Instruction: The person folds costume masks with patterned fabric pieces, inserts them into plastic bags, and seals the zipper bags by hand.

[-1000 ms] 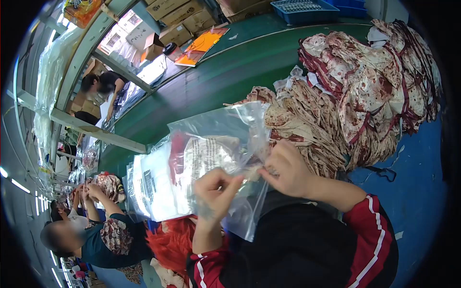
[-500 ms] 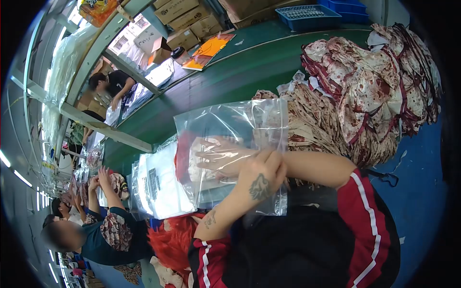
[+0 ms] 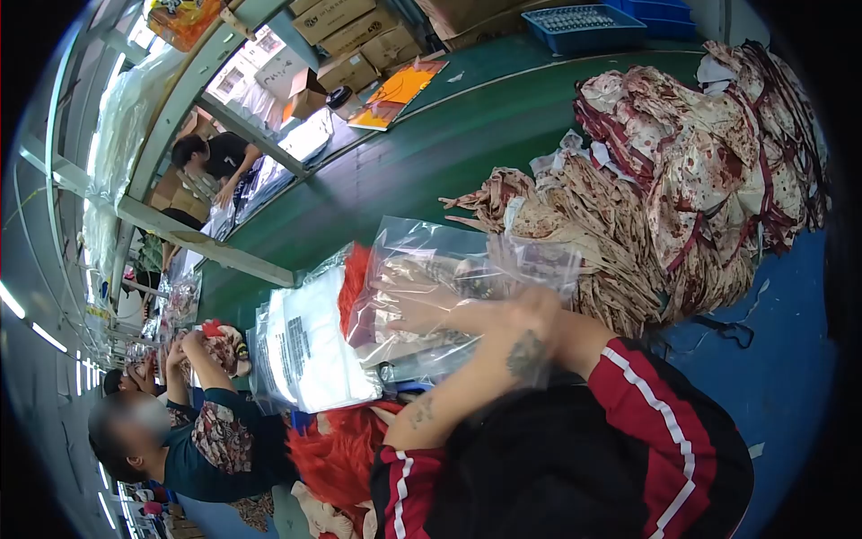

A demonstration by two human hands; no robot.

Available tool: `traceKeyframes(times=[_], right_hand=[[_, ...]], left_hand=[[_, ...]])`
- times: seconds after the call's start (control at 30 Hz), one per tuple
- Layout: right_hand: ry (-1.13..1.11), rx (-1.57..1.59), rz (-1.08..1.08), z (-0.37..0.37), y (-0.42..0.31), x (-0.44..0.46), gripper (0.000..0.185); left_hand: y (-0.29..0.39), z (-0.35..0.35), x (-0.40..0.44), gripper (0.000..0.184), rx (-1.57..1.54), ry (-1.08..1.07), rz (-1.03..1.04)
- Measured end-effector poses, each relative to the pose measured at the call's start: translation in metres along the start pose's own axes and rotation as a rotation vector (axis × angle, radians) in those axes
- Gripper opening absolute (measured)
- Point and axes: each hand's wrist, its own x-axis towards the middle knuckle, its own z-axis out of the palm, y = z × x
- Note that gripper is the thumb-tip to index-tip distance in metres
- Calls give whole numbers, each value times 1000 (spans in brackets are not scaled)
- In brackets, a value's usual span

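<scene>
A clear plastic bag lies in front of me over a pale patterned piece. My right hand reaches left and rests on that piece with fingers spread, seen through the plastic. My left hand crosses over the right forearm, closed on the bag's right edge and blurred by motion. Red fur shows beside the bag's left edge; whether it is joined to the pale piece I cannot tell. White flat packets in clear plastic are stacked just left of it.
Spattered cream-and-red garments are heaped at right, with crumpled strips nearer. More red fur is by my lap. A co-worker sits left; another person stands beyond the green table. A metal post crosses at left.
My left hand has moved a little right and down, drawing the bag's right edge with it. The bag is more crumpled, and more red fur shows at its left.
</scene>
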Motion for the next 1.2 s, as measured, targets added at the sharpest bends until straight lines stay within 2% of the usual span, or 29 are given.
traceKeyframes(times=[0.17, 0.2, 0.33, 0.37, 0.43, 0.47, 0.57, 0.7, 0.77, 0.83, 0.87, 0.9, 0.97, 1.03, 1.07, 1.1, 1.2], right_hand=[[29, 24, -8, 6, -5, 10, 53], [25, 21, -7, 6, -6, 12, 53], [-12, 21, -2, 2, -10, 11, 50], [-25, 30, -2, 0, -10, 11, 50], [-64, 54, -8, -6, -10, 10, 49], [-86, 72, -16, -9, -10, 11, 48], [-157, 131, -35, -19, -10, 7, 47], [-285, 209, -39, -33, -14, -1, 45], [-349, 171, -8, -39, -20, -12, 44], [-377, -43, 32, -36, -32, -32, 36], [-407, -254, 70, -34, -40, -39, 29], [-410, -253, 71, -34, -47, -41, 29], [-392, -204, 86, -34, -63, -41, 25], [-383, -180, 89, -28, -70, -31, 23], [-310, -171, 20, -24, -73, -19, 20], [-237, -160, -49, -20, -77, -6, 18], [-290, -99, -73, -4, -77, 46, 14]], left_hand=[[-7, -98, 21, 12, 385, 359, 183], [0, -107, 24, 12, 382, 358, 187], [19, -123, 31, 13, 340, 261, 272], [21, -121, 31, 9, 378, 163, 299], [26, -114, 30, 17, 450, -38, 350], [28, -109, 28, 17, 449, -41, 355], [25, -92, 16, 8, 644, -189, 230], [10, -100, -3, 12, 770, -336, 115], [1, -120, -11, 14, 839, -325, 77], [-6, -140, -19, 14, 958, -231, -35], [-8, -148, -22, 13, 1004, -149, -112], [-11, -158, -25, 13, 1001, -148, -115], [-16, -177, -31, 15, 1021, -97, -337], [-23, -202, -40, 16, 1054, -78, -386], [-21, -209, -41, 17, 1088, -57, -430], [-14, -214, -42, 17, 1092, -58, -432], [13, -231, -40, 18, 1342, 215, -326]])
